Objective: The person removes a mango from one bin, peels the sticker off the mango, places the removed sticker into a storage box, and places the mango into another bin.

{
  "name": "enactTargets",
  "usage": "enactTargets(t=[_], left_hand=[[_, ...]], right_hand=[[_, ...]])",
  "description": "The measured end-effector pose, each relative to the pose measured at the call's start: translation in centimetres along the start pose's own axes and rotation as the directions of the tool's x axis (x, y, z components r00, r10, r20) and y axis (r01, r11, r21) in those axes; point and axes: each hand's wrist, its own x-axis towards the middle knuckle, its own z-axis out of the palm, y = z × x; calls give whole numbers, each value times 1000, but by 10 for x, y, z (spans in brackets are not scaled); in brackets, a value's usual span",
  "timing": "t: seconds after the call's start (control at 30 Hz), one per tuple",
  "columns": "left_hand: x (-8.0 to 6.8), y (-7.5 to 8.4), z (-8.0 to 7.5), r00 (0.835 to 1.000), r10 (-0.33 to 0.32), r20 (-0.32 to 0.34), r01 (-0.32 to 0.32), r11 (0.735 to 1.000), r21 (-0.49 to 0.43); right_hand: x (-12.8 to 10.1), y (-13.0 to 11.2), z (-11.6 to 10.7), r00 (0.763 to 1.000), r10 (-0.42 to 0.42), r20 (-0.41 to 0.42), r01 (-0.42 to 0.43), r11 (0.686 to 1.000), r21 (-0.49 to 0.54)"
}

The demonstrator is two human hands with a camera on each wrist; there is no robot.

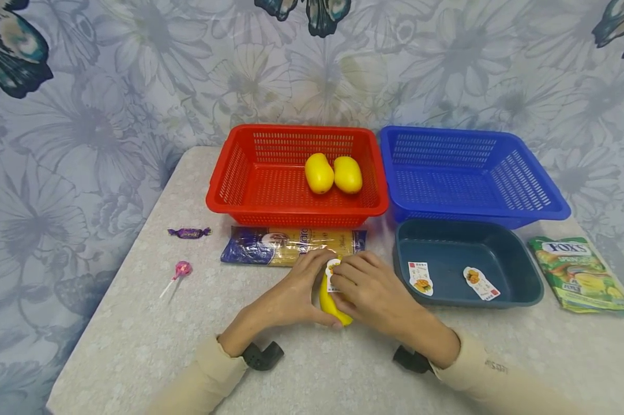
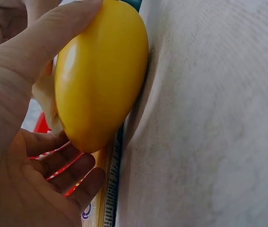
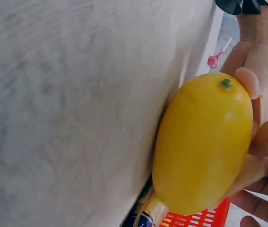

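Note:
A yellow mango (image 1: 338, 310) with a small green stem spot lies on the table between both hands. My left hand (image 1: 291, 291) holds it, thumb at the near end and fingers at the far end. My right hand (image 1: 376, 291) is over the mango's right side, its fingers pinching a white sticker (image 1: 334, 278) with a small food picture against the fruit. The sticker's pale edge (image 3: 247, 176) stands off the mango (image 3: 202, 146) in the right wrist view. The right fingertips are partly hidden in the head view.
Behind stand a red basket (image 1: 296, 220) holding two yellow mangoes (image 1: 319, 174) and a blue basket (image 1: 478, 214). A dark teal tub (image 1: 462, 245) carries two stickers. Around lie a pasta packet (image 1: 260, 245), a wrapped candy (image 1: 190, 233), a lollipop (image 1: 183, 268) and a green FOX'S bag (image 1: 576, 274).

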Motion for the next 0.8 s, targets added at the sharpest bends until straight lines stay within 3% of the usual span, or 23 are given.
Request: enactTargets(t=[0.4, 0.8], left_hand=[[1, 2, -1, 1000, -22, -8, 22, 1000, 6], [2, 2, -1, 999, -32, -10, 32, 999, 20]], right_hand=[[-8, 8, -13, 993, 95, -72, -88, 991, 102], [-6, 31, -36, 948, 182, -261, -158, 981, 110]])
